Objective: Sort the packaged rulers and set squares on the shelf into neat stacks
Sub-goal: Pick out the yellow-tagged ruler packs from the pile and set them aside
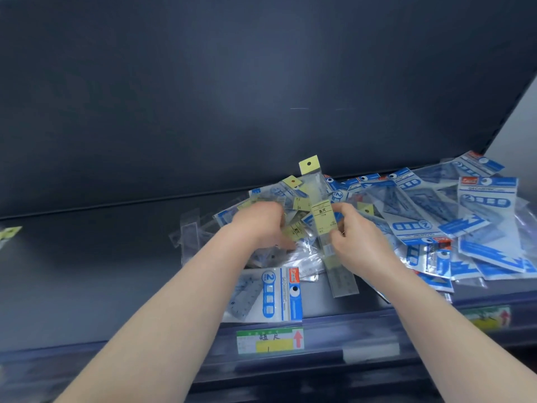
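Head view: right hand (353, 231) pinches a ruler pack (322, 212), left hand (258, 225) digs into the pile (421, 219) (grip unclear), so tugging could slide packs off the shelf (116, 271).

The ruler pack (322, 216) in the right hand (359, 237) is clear with a pale yellow header and label. Right of that hand, set-square packs (482, 205) are blue and white with red tags. Below that hand, the shelf label (270, 340) is green, yellow and white with 1 red arrow; the shelf (87, 257) is dark slate
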